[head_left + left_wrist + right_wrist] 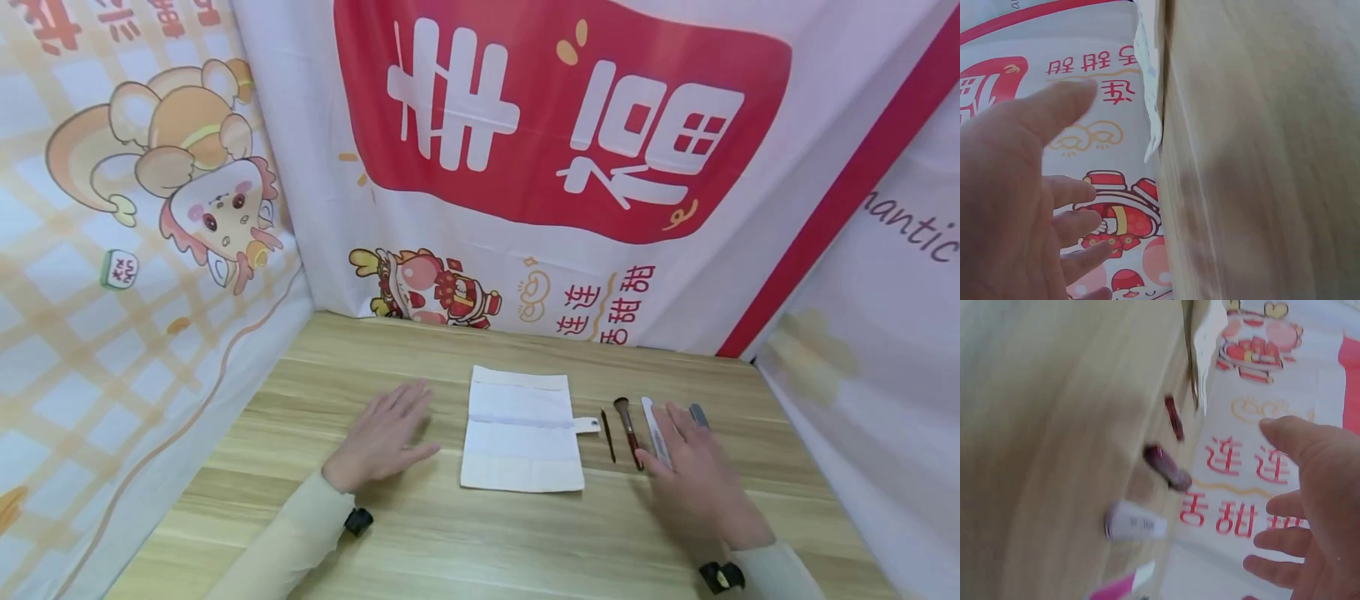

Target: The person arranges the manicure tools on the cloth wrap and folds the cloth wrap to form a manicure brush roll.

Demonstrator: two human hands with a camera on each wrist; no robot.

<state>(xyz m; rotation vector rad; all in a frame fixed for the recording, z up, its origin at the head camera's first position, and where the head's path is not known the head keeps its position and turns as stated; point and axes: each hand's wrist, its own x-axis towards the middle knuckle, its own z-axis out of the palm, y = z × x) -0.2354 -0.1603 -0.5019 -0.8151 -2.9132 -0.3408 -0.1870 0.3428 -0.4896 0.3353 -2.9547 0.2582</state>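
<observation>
white pouch lies unfolded near a brush; the right hand partly hides a grey item; it and the left hand stretch forward, fingers loose, grasping nothing.

The white fold-out case lies flat and unfolded, snap tab pointing right. Alongside, roughly parallel, lie a slim dark pencil, a brown-handled makeup brush and a white tube.
</observation>
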